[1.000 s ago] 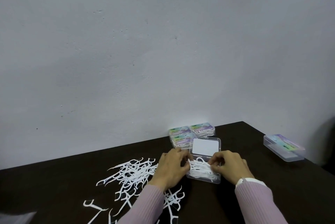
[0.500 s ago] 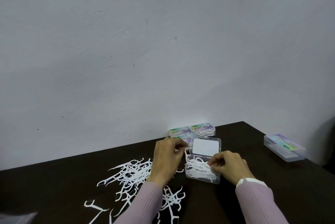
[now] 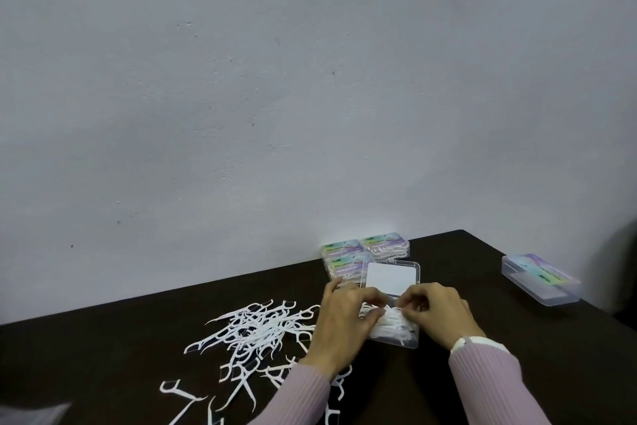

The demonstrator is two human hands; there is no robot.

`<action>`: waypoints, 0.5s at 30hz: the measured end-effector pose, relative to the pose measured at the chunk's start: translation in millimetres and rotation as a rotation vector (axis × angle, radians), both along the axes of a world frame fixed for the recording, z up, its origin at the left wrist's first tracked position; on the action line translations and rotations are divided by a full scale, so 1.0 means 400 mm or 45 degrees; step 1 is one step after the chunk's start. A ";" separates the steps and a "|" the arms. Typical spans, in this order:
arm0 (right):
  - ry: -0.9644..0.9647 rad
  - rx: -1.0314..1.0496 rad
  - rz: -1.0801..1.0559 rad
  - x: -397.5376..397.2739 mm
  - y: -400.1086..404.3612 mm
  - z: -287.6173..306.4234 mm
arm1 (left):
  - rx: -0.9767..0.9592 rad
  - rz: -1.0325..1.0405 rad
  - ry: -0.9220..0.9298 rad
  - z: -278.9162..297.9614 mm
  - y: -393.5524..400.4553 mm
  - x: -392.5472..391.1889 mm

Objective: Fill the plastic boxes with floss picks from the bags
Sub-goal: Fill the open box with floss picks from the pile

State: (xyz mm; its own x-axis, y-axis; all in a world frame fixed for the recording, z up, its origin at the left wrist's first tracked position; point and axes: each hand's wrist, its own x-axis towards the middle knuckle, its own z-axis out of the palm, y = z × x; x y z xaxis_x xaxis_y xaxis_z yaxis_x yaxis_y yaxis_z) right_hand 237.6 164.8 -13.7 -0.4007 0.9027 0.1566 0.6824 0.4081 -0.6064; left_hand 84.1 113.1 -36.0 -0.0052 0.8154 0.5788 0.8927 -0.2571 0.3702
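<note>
We see the left hand (image 3: 344, 318) and right hand (image 3: 437, 312) both pinching floss picks (image 3: 389, 323) inside the open plastic box (image 3: 393, 338) (loose picks (image 3: 255, 328) lie just left) on the dark table (image 3: 517, 373).

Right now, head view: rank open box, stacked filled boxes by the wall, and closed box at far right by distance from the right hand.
1. Open box, under the right hand.
2. Stacked filled boxes, behind, against the wall.
3. Closed box, far right.

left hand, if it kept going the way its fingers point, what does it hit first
Probably the floss picks in the open plastic box; the left hand points right across them toward the right hand. Depth is unclear.
</note>
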 end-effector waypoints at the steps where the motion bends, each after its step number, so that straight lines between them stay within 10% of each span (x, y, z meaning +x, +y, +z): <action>1: 0.010 -0.006 -0.001 0.001 0.002 -0.002 | -0.021 -0.038 -0.068 -0.003 0.003 0.000; 15: -0.126 0.039 0.048 0.001 -0.012 0.007 | -0.233 0.057 -0.452 -0.043 0.013 -0.050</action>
